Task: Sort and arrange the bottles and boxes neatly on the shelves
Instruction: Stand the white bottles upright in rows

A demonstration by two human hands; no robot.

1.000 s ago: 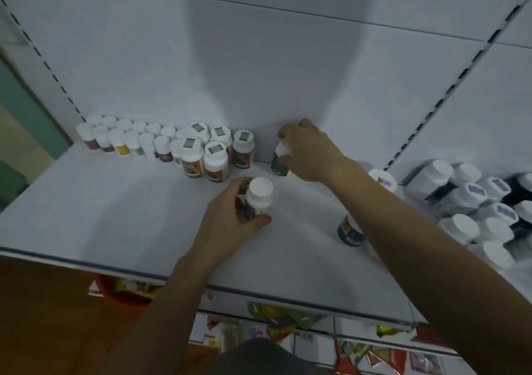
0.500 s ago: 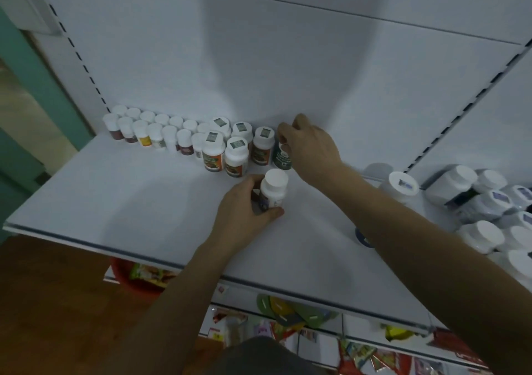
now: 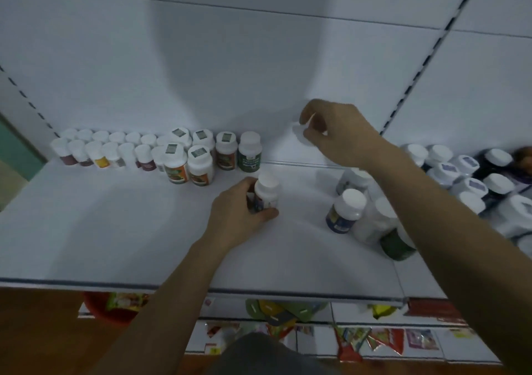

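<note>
On the white shelf (image 3: pixel 115 230) my left hand (image 3: pixel 239 216) grips a white-capped bottle (image 3: pixel 267 190) that stands upright near the middle. My right hand (image 3: pixel 342 133) hovers higher up by the back wall, and its curled fingers pinch a white cap (image 3: pixel 300 134); the bottle under that cap is hidden. A green-labelled bottle (image 3: pixel 250 154) stands free at the right end of the rows of small white-capped bottles (image 3: pixel 129 151) along the back wall.
A blue-labelled bottle (image 3: pixel 344 213), a white bottle (image 3: pixel 374 222) and a dark green bottle (image 3: pixel 397 248) stand under my right forearm. Several more bottles (image 3: pixel 460 179) crowd the adjoining shelf at the right. Packets (image 3: pixel 288 317) and a red basket (image 3: pixel 109 308) lie below.
My right hand has let go of the green-labelled bottle at the row's end and moved right and up to a white cap. My left hand still holds its bottle.
</note>
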